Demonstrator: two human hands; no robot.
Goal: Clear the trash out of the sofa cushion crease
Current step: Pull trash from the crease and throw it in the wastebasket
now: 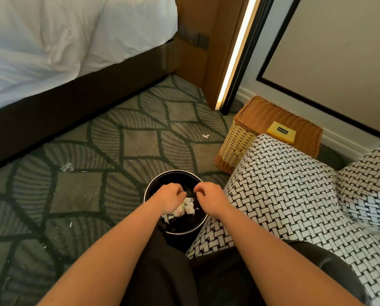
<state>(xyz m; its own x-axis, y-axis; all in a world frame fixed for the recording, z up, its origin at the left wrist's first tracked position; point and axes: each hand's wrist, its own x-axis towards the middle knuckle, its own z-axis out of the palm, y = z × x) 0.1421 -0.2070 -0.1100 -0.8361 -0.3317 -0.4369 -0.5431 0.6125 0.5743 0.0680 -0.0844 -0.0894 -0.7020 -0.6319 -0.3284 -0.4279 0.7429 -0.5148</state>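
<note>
White trash [185, 209], left hand [170, 196]: fingers are curling just above the crumpled paper lying inside the bin [160, 178]; I cannot tell whether they are gripping it.
Right hand [209, 195]: hovering beside the left, fingers hanging loosely curled, nothing showing in them.
Handling: probably featherlight, soft and easily torn, so pinching the bunched middle is looking safest.
Arms: both reaching forward and down.
Bin: standing on the carpet [78, 191] against the sofa [284, 184].

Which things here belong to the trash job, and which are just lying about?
Job: left hand, right hand, black bin, crumpled trash, patterned sofa.
Lying about: wicker basket, yellow card, bed, paper scrap.
</note>
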